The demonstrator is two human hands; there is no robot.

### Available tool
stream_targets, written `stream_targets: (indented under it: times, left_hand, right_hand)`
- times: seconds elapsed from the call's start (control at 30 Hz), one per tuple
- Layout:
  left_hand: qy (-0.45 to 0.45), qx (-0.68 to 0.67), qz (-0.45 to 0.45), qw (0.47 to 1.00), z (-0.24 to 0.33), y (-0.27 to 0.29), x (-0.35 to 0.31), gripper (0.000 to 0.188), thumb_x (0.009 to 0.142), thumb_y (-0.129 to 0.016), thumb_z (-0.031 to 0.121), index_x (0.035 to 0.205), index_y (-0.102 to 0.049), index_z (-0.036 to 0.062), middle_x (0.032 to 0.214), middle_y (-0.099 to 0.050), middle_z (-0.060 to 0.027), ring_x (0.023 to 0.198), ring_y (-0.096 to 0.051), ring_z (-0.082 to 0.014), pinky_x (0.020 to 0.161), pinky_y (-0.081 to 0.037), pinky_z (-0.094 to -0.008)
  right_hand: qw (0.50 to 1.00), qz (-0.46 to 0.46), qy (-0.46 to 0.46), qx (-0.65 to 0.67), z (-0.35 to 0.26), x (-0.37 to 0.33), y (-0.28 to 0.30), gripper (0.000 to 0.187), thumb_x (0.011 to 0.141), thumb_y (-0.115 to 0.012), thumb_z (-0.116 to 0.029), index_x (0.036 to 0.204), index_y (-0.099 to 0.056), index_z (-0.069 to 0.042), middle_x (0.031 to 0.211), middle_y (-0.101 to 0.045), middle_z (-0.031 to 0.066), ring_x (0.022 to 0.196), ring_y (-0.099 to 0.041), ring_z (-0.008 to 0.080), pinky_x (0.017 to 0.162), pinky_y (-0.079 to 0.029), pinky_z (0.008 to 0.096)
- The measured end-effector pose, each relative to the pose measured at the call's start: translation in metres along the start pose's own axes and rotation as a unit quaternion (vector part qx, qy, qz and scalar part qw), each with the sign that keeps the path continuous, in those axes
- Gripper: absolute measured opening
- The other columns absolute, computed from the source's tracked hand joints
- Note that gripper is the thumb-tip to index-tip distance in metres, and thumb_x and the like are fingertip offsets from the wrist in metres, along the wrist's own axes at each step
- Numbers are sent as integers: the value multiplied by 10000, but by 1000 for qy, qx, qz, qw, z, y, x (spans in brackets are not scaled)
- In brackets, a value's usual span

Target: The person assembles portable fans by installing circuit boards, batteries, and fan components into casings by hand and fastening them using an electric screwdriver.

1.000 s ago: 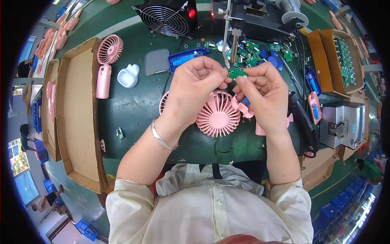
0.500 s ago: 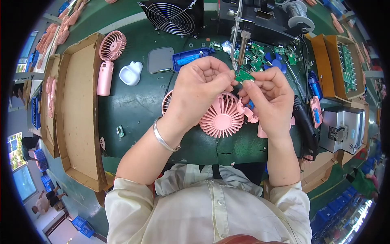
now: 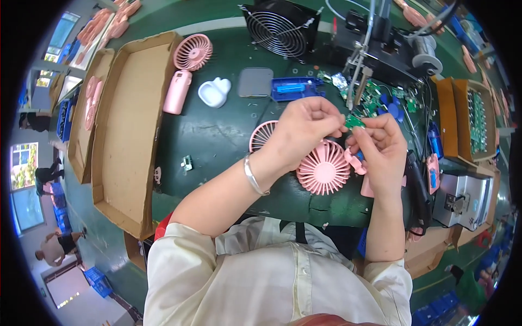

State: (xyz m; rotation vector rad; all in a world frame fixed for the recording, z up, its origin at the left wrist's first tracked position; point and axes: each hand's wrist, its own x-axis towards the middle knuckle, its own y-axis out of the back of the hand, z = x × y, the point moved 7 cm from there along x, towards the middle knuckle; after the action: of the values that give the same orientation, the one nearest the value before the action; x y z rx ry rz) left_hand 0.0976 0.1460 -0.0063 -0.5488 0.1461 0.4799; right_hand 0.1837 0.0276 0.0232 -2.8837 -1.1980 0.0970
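A small green circuit board [image 3: 354, 121] sits between my two hands, just below the upright soldering iron [image 3: 359, 89]. My right hand [image 3: 385, 155] pinches its right edge between thumb and fingers. The fingers of my left hand [image 3: 302, 133] are pressed together at the board's left edge; whatever they grip is too small to make out. Beneath the hands lies a round pink fan grille [image 3: 325, 167]. A second pink grille [image 3: 262, 136] is partly covered by my left hand. A curved pink casing piece [image 3: 356, 162] lies by my right wrist.
Loose green boards [image 3: 372, 98] are heaped behind my hands near the solder spool [image 3: 427, 56]. A blue tray [image 3: 310, 93], white dish [image 3: 214, 92] and pink handheld fan [image 3: 177, 92] stand farther left. Cardboard trays [image 3: 128, 125] flank the left side; a metal box [image 3: 462, 198] stands right.
The whole view has shifted, so the bench appears farther right and slightly turned. Both hands keep the circuit board below the soldering iron, with much the same grip.
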Motion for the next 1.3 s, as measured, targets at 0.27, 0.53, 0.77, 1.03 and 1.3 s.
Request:
stream_targets:
  times: [0.27, 0.53, 0.77, 1.03, 1.3]
  left_hand:
    - [-17, 4, -2, 1000, 9, -2, 0, 77, 846, -636, 54, 886, -602, -3, 818, -657, -75, 761, -619, -106, 691, -504, -217]
    - [-34, 7, -1, 999, 16, -3, 1, 60, 844, -638, 54, 874, -608, 12, 813, -656, -67, 760, -619, -97, 700, -504, -213]
    - [-38, 17, -5, 999, 17, -4, 0, 68, 843, -640, 56, 877, -608, 6, 813, -655, -68, 754, -621, -95, 690, -507, -213]
    - [-31, 1, -9, 999, 15, -5, 3, 73, 844, -644, 60, 881, -612, 7, 819, -660, -75, 757, -621, -95, 689, -507, -207]
    - [-17, -5, -2, 1000, 8, 0, 2, 65, 847, -636, 58, 885, -616, 9, 822, -662, -77, 744, -611, -86, 677, -496, -192]
  right_hand:
    - [1000, 7, 11, -1, -2, 2, -1, 117, 879, -604, 6, 952, -513, 0, 779, -664, 101, 644, -635, 107, 573, -523, 220]
    - [999, 5, 45, 12, -9, 3, -3, 119, 880, -601, 12, 962, -515, 9, 799, -665, 109, 673, -648, 112, 586, -542, 226]
    - [998, 12, 53, 18, -9, 1, -2, 130, 878, -607, 11, 972, -516, 9, 813, -665, 109, 686, -649, 114, 588, -537, 220]
    - [997, 31, 69, 3, -9, 2, 0, 135, 875, -606, 24, 975, -516, 9, 794, -670, 111, 648, -633, 98, 568, -502, 201]
    - [999, 18, 50, -3, -6, 2, -3, 120, 879, -603, 20, 962, -517, 8, 797, -670, 108, 650, -636, 102, 580, -515, 210]
